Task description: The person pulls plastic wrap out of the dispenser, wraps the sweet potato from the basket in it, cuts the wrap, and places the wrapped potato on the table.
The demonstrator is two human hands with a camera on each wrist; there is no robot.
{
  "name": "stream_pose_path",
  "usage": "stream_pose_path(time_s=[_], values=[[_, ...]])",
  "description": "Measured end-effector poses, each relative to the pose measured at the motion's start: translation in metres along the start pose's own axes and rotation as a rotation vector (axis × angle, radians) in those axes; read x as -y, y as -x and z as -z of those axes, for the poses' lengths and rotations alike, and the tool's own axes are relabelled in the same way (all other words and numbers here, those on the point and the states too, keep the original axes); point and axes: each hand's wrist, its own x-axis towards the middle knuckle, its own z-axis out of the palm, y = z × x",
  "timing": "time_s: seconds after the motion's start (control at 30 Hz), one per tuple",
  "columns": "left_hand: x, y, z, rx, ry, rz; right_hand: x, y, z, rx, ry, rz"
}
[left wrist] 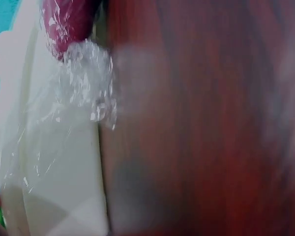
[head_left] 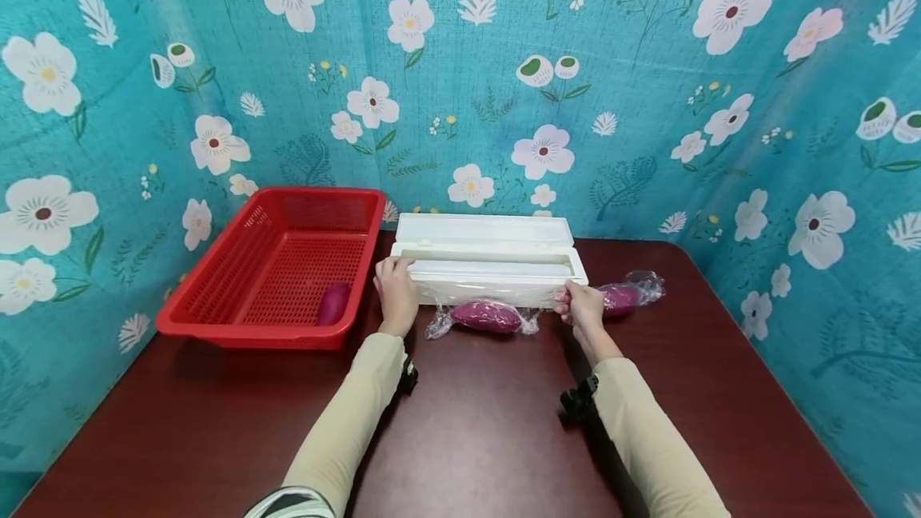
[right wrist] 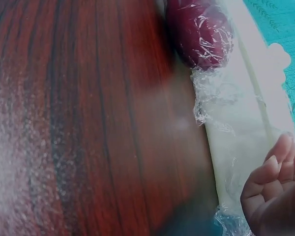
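A white cling film dispenser (head_left: pixel 496 288) lies at the back of the table, its lid (head_left: pixel 484 229) raised and a roll (head_left: pixel 492 268) inside. Clear cling film (head_left: pixel 446 292) hangs down over its front. Just below is a purple sweet potato (head_left: pixel 486 316) in film, its ends crumpled; both wrist views show this wrapped sweet potato (left wrist: pixel 69 22) (right wrist: pixel 200 34) too. At the dispenser's left front corner, my left hand (head_left: pixel 396 294) pinches the film by the edge. My right hand (head_left: pixel 581 308) pinches film at the right front corner, thumb against fingertips (right wrist: pixel 285 142).
Left of the dispenser stands a red plastic basket (head_left: pixel 269 334) with an unwrapped purple sweet potato (head_left: pixel 333 304) in it. Another film-wrapped sweet potato (head_left: pixel 620 298) lies beyond my right hand. A floral curtain (head_left: pixel 460 102) hangs behind the dark wooden table (head_left: pixel 482 422).
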Motion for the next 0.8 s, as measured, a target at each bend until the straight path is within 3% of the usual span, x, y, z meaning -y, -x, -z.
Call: stream_pose_path(time_s=[0.13,0.23,0.37,0.43,0.53,0.67,0.73,0.8], values=[[-0.008,0.000,0.000,-0.008,-0.061,0.007,0.011,0.007,0.006,0.109,-0.110,-0.133],[-0.014,0.000,0.003,-0.008,-0.080,-0.029,0.020,0.012,0.010,0.169,-0.173,-0.221],[-0.022,0.000,0.014,-0.004,-0.092,-0.111,0.029,0.017,0.015,0.248,-0.184,-0.258],[-0.027,0.001,0.019,0.031,-0.115,-0.167,0.031,0.019,0.019,0.273,-0.166,-0.236],[-0.032,0.005,0.029,0.210,-0.163,-0.218,0.032,0.022,0.025,0.262,-0.112,-0.180],[-0.034,0.008,0.041,0.576,-0.244,-0.185,0.029,0.023,0.035,0.186,0.012,-0.117],[-0.034,0.007,0.045,0.659,-0.271,-0.154,0.027,0.022,0.040,0.182,0.052,-0.090],[-0.033,0.005,0.046,0.641,-0.272,-0.145,0.024,0.020,0.043,0.204,0.066,-0.050]])
